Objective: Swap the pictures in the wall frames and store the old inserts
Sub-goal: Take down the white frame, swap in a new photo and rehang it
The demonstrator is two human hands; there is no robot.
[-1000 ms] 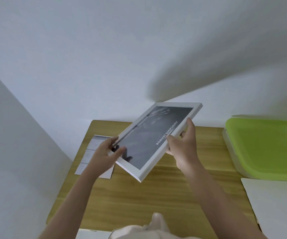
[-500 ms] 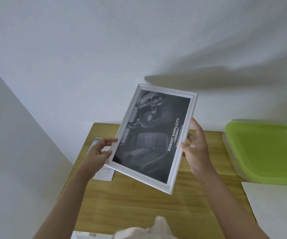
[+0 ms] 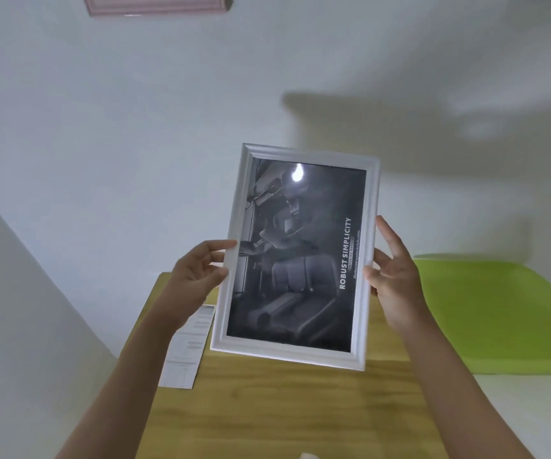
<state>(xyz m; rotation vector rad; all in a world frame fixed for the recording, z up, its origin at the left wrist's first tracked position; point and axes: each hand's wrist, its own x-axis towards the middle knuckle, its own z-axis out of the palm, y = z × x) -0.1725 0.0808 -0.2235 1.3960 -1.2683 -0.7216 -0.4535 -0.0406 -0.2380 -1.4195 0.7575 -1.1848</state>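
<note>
A white picture frame (image 3: 370, 260) with a dark grey car-interior print reading "ROBUST SIMPLICITY" is held upright in the air in front of the white wall, above a wooden table (image 3: 284, 409). My left hand (image 3: 198, 276) grips the frame's left edge, thumb in front, fingers behind. My right hand (image 3: 393, 276) holds the right edge, thumb on the front, fingers spread behind. A pink frame (image 3: 158, 5) hangs on the wall at the top left, only its lower edge in view.
A printed paper sheet (image 3: 186, 352) lies on the table's left side. A lime-green lidded box (image 3: 499, 313) sits to the right, with a white surface (image 3: 532, 412) in front of it. A grey wall panel closes the left side.
Both hands have raised the frame from a flat tilt over the table to upright and facing me. The view has tipped upward, bringing the pink wall frame into sight.
</note>
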